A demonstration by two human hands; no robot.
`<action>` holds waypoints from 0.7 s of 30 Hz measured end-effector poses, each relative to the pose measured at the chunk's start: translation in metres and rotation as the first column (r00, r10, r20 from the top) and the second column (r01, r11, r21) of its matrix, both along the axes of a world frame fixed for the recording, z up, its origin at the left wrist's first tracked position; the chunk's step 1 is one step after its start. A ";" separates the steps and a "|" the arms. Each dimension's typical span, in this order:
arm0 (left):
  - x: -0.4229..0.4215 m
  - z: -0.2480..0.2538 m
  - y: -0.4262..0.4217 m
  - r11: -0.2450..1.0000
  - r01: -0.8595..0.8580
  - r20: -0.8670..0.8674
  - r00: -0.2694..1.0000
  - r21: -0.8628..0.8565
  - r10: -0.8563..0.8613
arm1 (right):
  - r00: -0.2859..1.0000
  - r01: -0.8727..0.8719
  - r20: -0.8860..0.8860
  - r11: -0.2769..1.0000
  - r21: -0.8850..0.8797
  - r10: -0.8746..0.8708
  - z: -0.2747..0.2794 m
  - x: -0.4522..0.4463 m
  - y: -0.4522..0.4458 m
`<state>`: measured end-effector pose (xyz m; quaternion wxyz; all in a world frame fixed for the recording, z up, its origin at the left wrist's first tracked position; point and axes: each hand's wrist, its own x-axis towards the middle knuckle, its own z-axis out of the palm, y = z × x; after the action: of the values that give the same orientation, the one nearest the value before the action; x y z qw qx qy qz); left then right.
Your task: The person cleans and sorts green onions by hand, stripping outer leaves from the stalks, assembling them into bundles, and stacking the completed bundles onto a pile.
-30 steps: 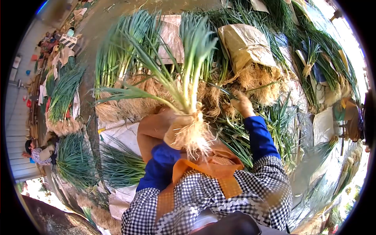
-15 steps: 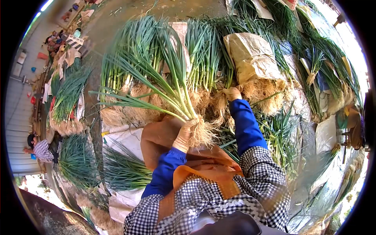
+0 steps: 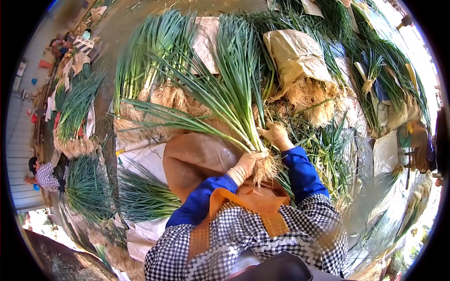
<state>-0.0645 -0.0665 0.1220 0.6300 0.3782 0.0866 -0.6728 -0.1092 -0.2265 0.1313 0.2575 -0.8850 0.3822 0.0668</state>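
A bunch of long green stalks (image 3: 236, 100) with pale, stringy roots stands in front of me, its leaves fanning up and to the left. My left hand (image 3: 248, 164), in a blue sleeve, is wrapped round its base just above the roots. Beside the lower stalks on the right is my right hand (image 3: 275, 134), fingers bent toward them; whether anything lies between its fingers is too small to tell. Beyond the hands, more rooted stalks (image 3: 154, 61) lie in a row, and a brown paper wrap (image 3: 300, 56) covers another bundle.
Loose leaves (image 3: 333, 159) lie to the right of my right arm. A green bundle (image 3: 145, 194) rests on a pale sheet (image 3: 150, 164) at the left. At the far left a person (image 3: 47, 177) sits near other bundles (image 3: 77, 114). Further bundles (image 3: 393, 79) lie at the upper right.
The held bunch has moved right and looks fuller. My right hand has come back from the row of stalks to beside the bunch, near my left hand.
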 end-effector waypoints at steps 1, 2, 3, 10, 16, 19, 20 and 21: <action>-0.004 0.002 -0.002 0.999 -0.049 0.195 0.980 0.013 0.045 | 0.998 -0.055 0.008 0.996 -0.076 0.055 -0.003 0.005 -0.002; -0.007 -0.002 -0.005 0.999 -0.049 0.197 0.979 0.012 0.046 | 0.994 -0.110 0.011 0.982 -0.153 0.113 -0.006 0.009 -0.002; -0.008 -0.006 -0.006 0.996 -0.085 0.241 0.968 0.019 0.078 | 0.983 -0.179 -0.079 0.965 -0.194 0.166 -0.009 0.013 -0.002; -0.001 -0.011 -0.007 0.973 -0.228 0.035 0.973 0.021 0.227 | 0.692 -0.340 0.522 0.863 -0.375 0.499 0.013 -0.045 0.017; 0.015 -0.017 0.002 0.977 -0.137 -0.473 0.880 -0.164 0.044 | 0.965 0.185 -0.180 0.982 -0.037 -0.189 0.027 -0.172 -0.044; 0.025 -0.005 0.009 0.959 -0.046 -0.390 0.918 -0.281 -0.070 | 0.773 -0.122 -0.626 0.992 0.017 0.106 0.002 -0.159 -0.047; 0.028 -0.008 0.013 0.973 -0.060 -0.407 0.913 -0.223 -0.037 | 0.932 -0.115 -0.342 0.993 0.033 0.120 -0.032 -0.136 -0.054; 0.032 0.013 0.014 0.969 -0.063 -0.361 0.932 -0.237 -0.028 | 0.992 0.006 -0.129 0.996 0.088 0.005 0.014 -0.090 -0.042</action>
<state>-0.0320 -0.0521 0.1350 0.6512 0.1665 0.1207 -0.7305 -0.1988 -0.2682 0.1456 0.2712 -0.8663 0.3951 0.1408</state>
